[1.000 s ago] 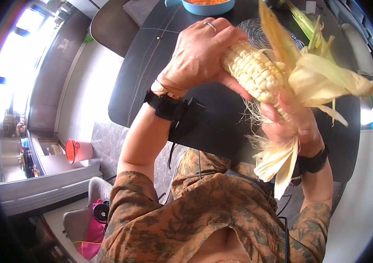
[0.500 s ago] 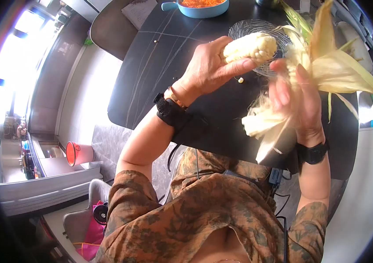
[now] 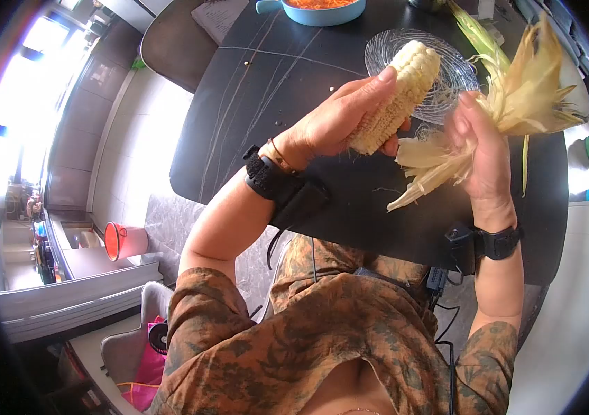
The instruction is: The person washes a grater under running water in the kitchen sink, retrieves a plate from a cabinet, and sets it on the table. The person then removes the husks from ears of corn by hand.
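Note:
My left hand (image 3: 350,114) is closed around a pale ear of corn (image 3: 401,93), which is tilted with its upper end leaning away to the right. Part of its lower length looks bare of kernels. My right hand (image 3: 481,142) grips a bunch of dry corn husks (image 3: 526,90), whose loose leaves fan out above and hang down to the left below the hand. Behind the corn lies a clear glass plate (image 3: 453,66) with a swirled pattern. The fingers of my left hand are partly hidden behind the ear.
The dark table (image 3: 294,90) carries a few loose kernels (image 3: 332,88). At its far edge stands a blue pan (image 3: 325,15) with orange shreds in it. A grey chair (image 3: 177,45) holding papers is at the far left, and a pink bucket (image 3: 128,242) stands on the floor.
The ear of corn has turned more upright in my left hand, showing its lower length. The husks in my right hand have shifted, their upper leaves bunching together, and more of the plate shows.

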